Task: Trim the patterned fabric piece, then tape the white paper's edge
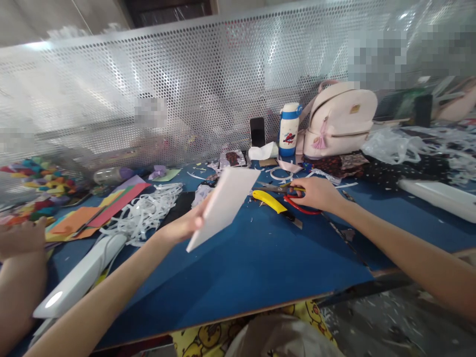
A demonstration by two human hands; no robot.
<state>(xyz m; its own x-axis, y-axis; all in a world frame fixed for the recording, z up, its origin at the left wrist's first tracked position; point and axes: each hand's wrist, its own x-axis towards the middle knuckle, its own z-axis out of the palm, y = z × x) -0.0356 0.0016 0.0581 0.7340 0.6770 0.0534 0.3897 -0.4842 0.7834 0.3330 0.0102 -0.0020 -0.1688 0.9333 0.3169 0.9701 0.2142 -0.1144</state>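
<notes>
My left hand [188, 223] grips a flat white board [232, 201] by its left edge, holding it tilted above the blue table. The fingers behind the board are hidden. To the right, my right hand [316, 193] is closed on the handles of a pair of scissors [280, 189], one loop red and one yellow, with the blades pointing left. Just in front of the scissors lies a yellow-handled cutter [266, 200], its dark end toward the lower right. A white ring [281, 173] rests beyond the scissor blades.
White paper strips [145, 213], coloured sheets [98, 210] and a white lamp-like device [82, 277] lie left, near another person's hand [22, 238]. A phone [257, 132], bottle [289, 130] and pink backpack [340, 121] stand before the perforated metal screen [208, 84]. Another white device [441, 196] lies right.
</notes>
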